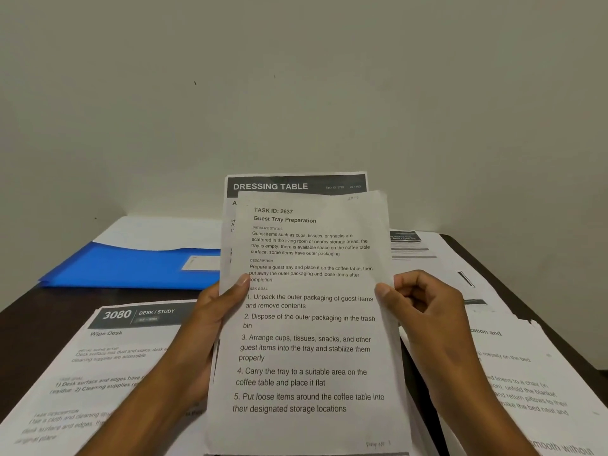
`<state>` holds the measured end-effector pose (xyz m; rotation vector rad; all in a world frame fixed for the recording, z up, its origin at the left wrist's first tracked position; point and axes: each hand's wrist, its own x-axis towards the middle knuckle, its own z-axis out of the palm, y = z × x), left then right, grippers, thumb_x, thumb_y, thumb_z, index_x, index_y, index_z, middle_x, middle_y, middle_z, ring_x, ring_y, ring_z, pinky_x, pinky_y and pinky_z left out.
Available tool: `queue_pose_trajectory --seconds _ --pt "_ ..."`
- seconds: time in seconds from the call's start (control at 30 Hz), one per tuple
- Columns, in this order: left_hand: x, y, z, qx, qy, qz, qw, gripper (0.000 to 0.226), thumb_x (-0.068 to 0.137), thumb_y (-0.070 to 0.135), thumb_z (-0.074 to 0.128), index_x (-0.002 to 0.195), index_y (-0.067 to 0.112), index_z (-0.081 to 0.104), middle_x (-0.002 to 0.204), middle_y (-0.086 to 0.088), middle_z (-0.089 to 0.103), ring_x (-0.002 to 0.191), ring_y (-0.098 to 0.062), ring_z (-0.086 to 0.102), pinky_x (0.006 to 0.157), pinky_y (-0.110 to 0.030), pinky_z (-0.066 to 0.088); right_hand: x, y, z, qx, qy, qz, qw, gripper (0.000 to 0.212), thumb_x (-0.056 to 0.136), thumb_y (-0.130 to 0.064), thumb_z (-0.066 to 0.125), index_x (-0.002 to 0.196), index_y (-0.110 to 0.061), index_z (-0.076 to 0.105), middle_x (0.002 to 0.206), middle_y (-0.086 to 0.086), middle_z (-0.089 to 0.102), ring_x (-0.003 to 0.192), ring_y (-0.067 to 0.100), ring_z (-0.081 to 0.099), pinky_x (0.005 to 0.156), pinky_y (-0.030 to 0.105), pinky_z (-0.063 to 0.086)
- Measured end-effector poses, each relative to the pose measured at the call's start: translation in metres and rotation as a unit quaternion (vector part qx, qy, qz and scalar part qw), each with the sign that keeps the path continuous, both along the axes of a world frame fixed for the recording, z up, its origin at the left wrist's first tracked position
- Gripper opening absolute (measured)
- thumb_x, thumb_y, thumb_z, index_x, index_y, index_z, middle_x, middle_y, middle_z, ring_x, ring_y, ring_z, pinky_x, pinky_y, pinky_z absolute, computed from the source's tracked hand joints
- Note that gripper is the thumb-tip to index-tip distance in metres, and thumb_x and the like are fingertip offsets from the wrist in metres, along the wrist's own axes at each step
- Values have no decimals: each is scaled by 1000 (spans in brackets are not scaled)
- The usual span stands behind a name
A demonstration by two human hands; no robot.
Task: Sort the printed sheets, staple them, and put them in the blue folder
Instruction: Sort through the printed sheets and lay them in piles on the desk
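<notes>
Two hands raised above the tabletop (19, 315), sharing a thin sheaf of printed sheets held upright in mid-frame.

Far left: blue folder (131, 266) lying flat at the back of the dark tabletop, a white page tucked under its pocket edge, a pale label near its right end. Nearer on the left: a loose "Wipe Desk" sheet (108, 363) lying flat, its right edge hidden behind the left forearm.

Left hand (214, 327) curled round the sheaf's left edge, thumb pressed on the front page. Front "Guest Tray Preparation" sheet (309, 324) faintly creased, bowing a little; behind it, peeking out above and to the left, a "DRESSING TABLE" sheet (296, 184). Right hand (424, 311) pinching the front sheet's right edge between thumb and curled fingers.

Probably light, limp and slippery against one another; best held at both side edges as now, then tapped square before stapling. Easily creased or torn if pinched hard.

Right: more printed pages (513, 366) fanned over the tabletop, one edge ragged, a slim dark object (465, 278) on top, too small to identify. No stapler in view. Loose pages on both sides likely to crowd any spot for setting the sheaf down.
</notes>
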<state>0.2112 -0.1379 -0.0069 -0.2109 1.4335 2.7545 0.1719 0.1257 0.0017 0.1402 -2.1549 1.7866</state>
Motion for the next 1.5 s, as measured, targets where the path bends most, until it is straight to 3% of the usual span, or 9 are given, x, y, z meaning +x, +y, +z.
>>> queue_pose_trajectory --seconds 0.13,0.3,0.47,0.67,0.87,1.0,1.23,1.37,1.5 --pt "2 1 2 -4 -4 15 1000 43 95 32 65 136 20 64 122 -16 76 108 -38 75 83 -61 63 -1 3 -4 6 8 1 1000 16 93 -31 78 86 -18 72 86 17 73 90 46 68 85 60 59" --pt "2 0 1 -16 -6 17 1000 48 95 34 66 140 20 62 125 -15 75 114 -39 73 93 -61 58 0 6 -7 -4 9 1 1000 15 93 -30 77 88 -18 73 88 14 75 90 46 68 84 54 59" --pt "4 1 3 -14 -1 12 1000 40 96 32 63 135 21 66 121 -17 76 106 -40 76 79 -60 64 3 0 -13 -8 -7 8 1000 14 96 -32 75 92 -19 74 91 10 76 92 37 73 86 60 60" --pt "4 5 4 -15 -3 23 1000 35 96 32 61 128 21 71 120 -16 77 101 -37 78 72 -54 66 14 -2 -25 14 -18 1 1000 19 95 -33 76 90 -16 71 79 12 69 68 16 53 66 35 46" --pt "3 5 2 -28 -10 32 999 36 96 33 62 129 22 71 120 -16 77 102 -38 77 73 -57 65 26 -8 -32 6 -51 -1 999 7 92 -28 77 94 -22 74 87 -7 80 82 19 74 78 42 60" --pt "2 5 1 -38 -14 35 999 40 94 35 64 133 23 68 119 -14 78 101 -36 78 69 -54 66 32 -11 -35 -26 -55 4 998 1 95 -20 74 96 -20 74 89 -6 80 82 16 75 76 34 59" --pt "0 6 -3 -44 -19 31 998 39 95 35 65 133 25 67 119 -14 78 103 -38 77 76 -60 64 38 -16 -37 -51 -47 -6 998 8 98 -11 69 95 -18 74 90 -2 81 88 28 75 81 44 60" --pt "-1 5 -5 -40 -21 22 999 43 97 36 63 138 23 64 125 -15 75 111 -40 74 91 -62 59 38 -15 -37 -51 -53 -14 997 9 98 -11 70 93 -18 74 89 -6 81 83 16 76 74 32 58" --pt "-2 5 -5 -29 -25 13 999 42 97 34 63 138 20 65 126 -18 74 112 -43 73 96 -66 54 36 -15 -39 -56 -59 -24 996 9 98 -12 71 94 -19 75 88 -4 81 83 16 77 78 38 61"
